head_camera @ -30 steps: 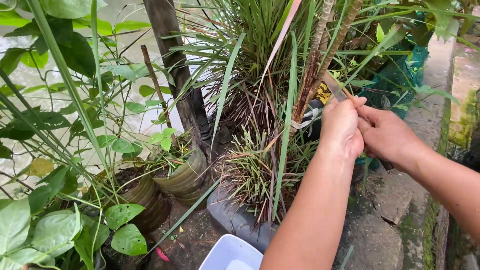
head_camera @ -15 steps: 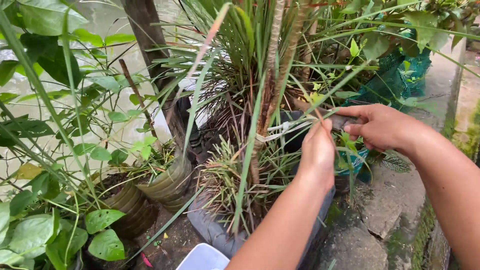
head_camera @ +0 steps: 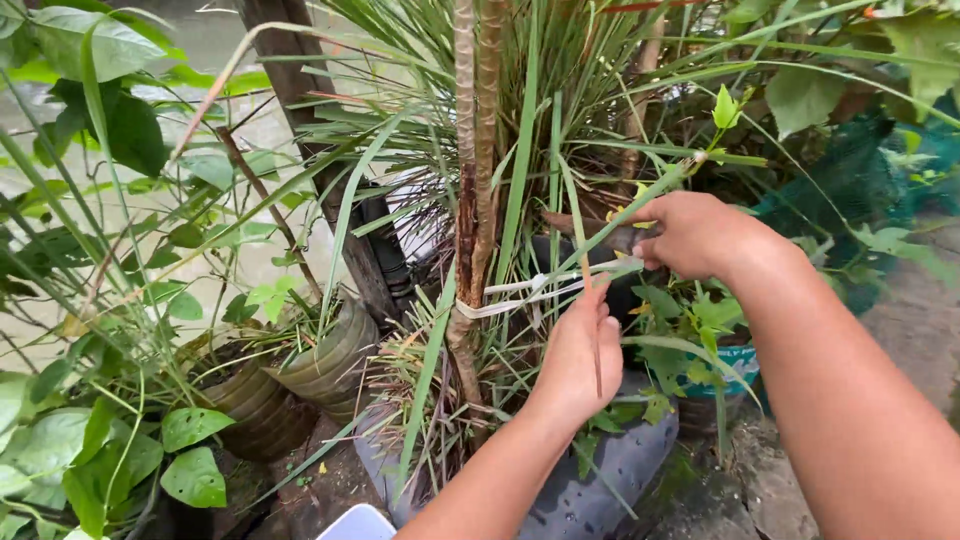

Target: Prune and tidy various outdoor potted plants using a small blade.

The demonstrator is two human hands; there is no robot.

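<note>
The scene was outdoors, under soft, even daylight. Pale grey water (head_camera: 215,40) lay at the far left, seen through broad green leaves (head_camera: 110,120) on thin stems. A dark wooden post (head_camera: 320,150) rose slantwise from the ground left of the middle. Near its foot stood two ribbed, olive-brown pots (head_camera: 320,365) of dark soil, side by side. Green netting (head_camera: 860,170) hung at the far right among leaves. Below it ran rough grey concrete (head_camera: 910,330), cracked and patched with moss near the bottom right. A pale bluish-white container corner (head_camera: 355,525) showed at the near edge.
</note>
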